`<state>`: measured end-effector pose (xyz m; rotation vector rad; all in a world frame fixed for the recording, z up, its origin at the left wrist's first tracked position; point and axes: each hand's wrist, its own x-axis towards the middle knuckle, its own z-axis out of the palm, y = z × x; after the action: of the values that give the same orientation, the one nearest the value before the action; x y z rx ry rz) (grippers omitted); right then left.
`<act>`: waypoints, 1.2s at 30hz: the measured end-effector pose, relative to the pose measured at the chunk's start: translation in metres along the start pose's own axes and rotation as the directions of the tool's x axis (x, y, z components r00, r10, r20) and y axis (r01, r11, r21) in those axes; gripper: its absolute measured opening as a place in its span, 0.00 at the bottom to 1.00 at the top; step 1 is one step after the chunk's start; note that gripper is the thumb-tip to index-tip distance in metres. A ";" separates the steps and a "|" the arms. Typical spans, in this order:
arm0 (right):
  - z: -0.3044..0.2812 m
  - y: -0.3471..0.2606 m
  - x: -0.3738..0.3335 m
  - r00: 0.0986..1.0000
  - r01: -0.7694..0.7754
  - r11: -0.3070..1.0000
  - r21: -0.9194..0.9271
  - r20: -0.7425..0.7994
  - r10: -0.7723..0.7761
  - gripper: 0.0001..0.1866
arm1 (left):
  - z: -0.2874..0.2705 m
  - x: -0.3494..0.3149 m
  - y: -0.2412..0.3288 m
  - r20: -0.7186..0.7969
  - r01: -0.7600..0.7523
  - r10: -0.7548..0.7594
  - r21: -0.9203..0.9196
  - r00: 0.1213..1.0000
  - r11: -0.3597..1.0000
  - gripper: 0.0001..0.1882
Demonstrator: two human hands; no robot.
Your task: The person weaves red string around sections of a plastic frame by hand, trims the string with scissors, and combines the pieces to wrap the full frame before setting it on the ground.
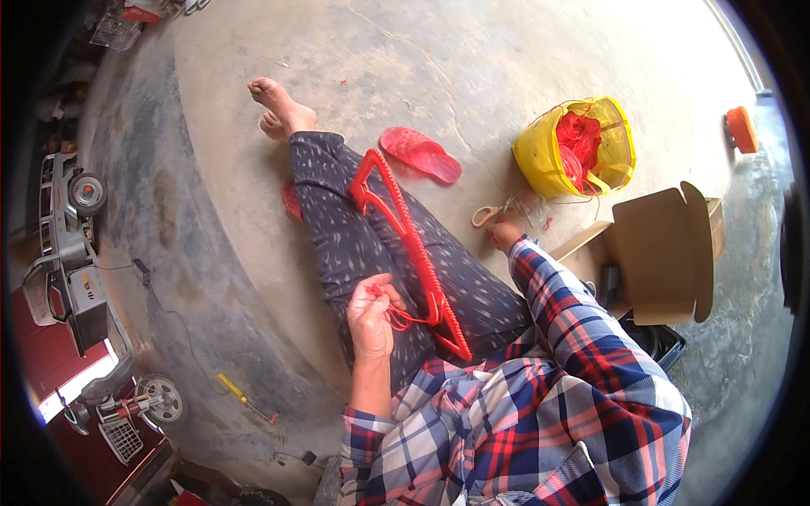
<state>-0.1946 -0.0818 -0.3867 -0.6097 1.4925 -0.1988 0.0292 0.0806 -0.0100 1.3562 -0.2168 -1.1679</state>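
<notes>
A grey concrete floor (228, 185) is spreading beneath everything. Dark, white-flecked trousers (337, 219) are covering the person's outstretched legs. At the right, an open brown cardboard box (662, 253) is standing near a yellow, soft-sided bag (533, 160), which is holding a heap of red cord (578, 148). A long, narrow, ribbed red frame (411, 244) is lying aslant across the thighs; its visible sides are looking fully formed. A flat pinkish-red slipper (422, 156) is lying just beyond. The left hand (371, 319) is curling inward, fingertips nearly closed on cord. The right hand (505, 233) is resting right beside pale-orange-handled scissors (485, 217); its fingers are mostly hidden, so whether it is gripping them cannot be told. A thin red strand (407, 319) is looping loosely between frame and left hand, apparently remaining unfastened and untrimmed.
</notes>
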 end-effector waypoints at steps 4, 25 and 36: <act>-0.009 0.020 0.018 0.995 0.098 0.977 -0.189 0.039 -0.092 0.03 | 0.006 0.011 -0.008 0.049 0.018 -0.017 -0.009 0.999 1.000 0.15; -0.001 -0.014 -0.024 0.989 -0.044 0.994 -0.104 0.135 0.058 0.04 | 0.007 0.009 -0.007 0.043 -0.005 0.003 0.057 0.999 0.998 0.14; 0.002 0.001 -0.008 0.994 0.107 0.978 0.179 -0.023 -0.104 0.01 | 0.015 0.010 -0.007 0.049 0.007 -0.010 0.057 0.999 0.998 0.14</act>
<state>-0.1941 -0.0765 -0.3805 -0.5427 1.4380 -0.4165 0.0197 0.0653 -0.0169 1.3801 -0.2816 -1.2109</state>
